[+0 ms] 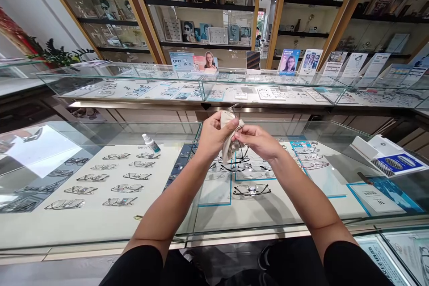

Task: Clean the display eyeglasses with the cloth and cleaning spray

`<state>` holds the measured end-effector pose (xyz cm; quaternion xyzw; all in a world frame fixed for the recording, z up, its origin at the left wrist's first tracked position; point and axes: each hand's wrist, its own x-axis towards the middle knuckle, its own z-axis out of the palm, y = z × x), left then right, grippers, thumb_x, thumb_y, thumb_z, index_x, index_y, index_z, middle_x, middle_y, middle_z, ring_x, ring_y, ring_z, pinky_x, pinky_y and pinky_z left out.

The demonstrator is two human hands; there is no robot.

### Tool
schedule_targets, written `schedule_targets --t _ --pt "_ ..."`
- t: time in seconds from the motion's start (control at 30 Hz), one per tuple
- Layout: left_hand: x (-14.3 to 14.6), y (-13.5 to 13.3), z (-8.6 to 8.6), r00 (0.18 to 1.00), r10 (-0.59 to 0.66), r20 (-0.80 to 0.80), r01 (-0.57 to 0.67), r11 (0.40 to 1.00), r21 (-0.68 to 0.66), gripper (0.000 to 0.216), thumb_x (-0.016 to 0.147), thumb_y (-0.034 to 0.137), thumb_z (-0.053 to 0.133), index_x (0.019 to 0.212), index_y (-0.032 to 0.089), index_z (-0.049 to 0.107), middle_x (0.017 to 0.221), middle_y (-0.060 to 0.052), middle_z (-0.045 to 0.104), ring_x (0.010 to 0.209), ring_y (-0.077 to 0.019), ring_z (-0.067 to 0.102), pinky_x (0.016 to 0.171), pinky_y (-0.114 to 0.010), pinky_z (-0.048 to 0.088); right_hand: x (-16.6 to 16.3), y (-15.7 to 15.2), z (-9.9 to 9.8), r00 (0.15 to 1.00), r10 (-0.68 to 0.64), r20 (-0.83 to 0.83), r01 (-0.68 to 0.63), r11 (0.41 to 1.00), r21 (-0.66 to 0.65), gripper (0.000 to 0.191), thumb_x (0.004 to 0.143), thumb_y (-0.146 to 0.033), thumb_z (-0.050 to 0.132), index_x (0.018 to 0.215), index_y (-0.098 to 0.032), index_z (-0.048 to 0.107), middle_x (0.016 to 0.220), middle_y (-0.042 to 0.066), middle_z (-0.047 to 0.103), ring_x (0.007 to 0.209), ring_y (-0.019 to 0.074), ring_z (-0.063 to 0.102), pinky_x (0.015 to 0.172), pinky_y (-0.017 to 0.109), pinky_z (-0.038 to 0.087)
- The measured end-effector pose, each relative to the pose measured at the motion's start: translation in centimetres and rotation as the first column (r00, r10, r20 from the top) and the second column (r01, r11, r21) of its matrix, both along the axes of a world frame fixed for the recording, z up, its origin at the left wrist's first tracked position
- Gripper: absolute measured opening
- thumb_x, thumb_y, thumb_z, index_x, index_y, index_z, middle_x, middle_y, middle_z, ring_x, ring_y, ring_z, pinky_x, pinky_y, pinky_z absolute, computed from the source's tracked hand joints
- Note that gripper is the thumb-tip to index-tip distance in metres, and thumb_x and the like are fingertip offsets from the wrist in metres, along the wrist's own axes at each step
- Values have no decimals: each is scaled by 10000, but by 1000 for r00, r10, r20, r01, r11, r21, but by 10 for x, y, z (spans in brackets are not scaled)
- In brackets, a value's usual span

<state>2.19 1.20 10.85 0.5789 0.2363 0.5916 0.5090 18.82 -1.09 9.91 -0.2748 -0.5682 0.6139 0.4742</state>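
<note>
Both hands are raised over a glass display counter (100,134). My left hand (212,134) is closed on a beige cleaning cloth (228,140), pinching it around part of a thin dark-framed pair of glasses (239,147). My right hand (256,139) is closed on the glasses from the right side, fingertips meeting the cloth. One thin temple arm sticks up above the cloth. Most of the frame is hidden by the cloth and fingers.
A small spray bottle (150,143) lies on the counter glass to the left. Rows of glasses (110,176) lie inside the case below, one black pair (252,190) nearest. Boxes and a card (385,156) sit at right. A second counter (201,87) and shelves stand behind.
</note>
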Motion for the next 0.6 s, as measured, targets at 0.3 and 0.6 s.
schedule_targets --t 0.3,0.6 --pt "-1 6 1 994 87 61 -90 995 35 521 825 690 874 889 183 775 725 -20 725 589 -121 616 581 -259 501 2 -3 3 995 -69 66 63 994 86 446 753 -629 932 821 -221 765 871 12 740 827 168 597 853 338 449" --pt "-36 16 17 993 107 -56 -101 989 105 405 908 636 821 1028 250 796 812 -24 736 706 -168 672 665 -320 542 20 -9 19 984 -174 30 168 977 130 275 814 -508 889 826 -266 759 1054 31 748 981 190 628 963 364 496"
